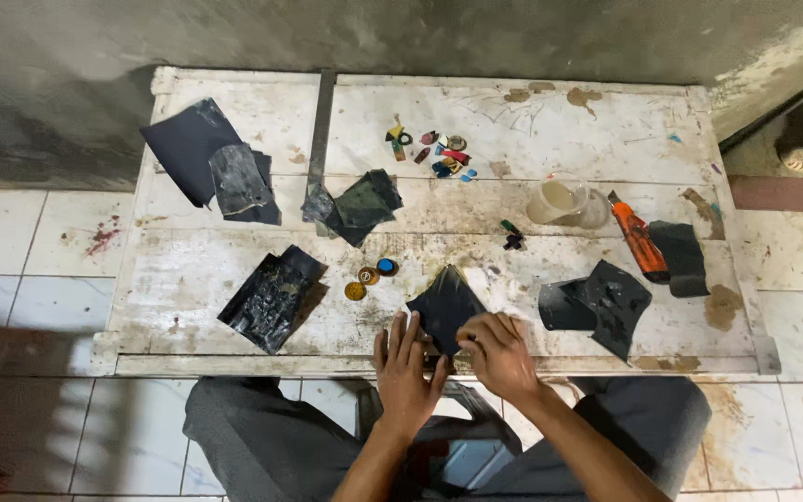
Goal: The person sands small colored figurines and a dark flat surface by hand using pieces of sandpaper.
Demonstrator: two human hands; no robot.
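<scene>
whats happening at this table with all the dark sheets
A person sits at a worn white wooden board with both hands on one dark sheet at its near edge. The left hand lies flat beside it; the right hand pinches its lower edge. More dark sheets lie spread over the board, along with three small round pieces, a cluster of small coloured bits, a clear plastic cup and an orange utility knife.
</scene>
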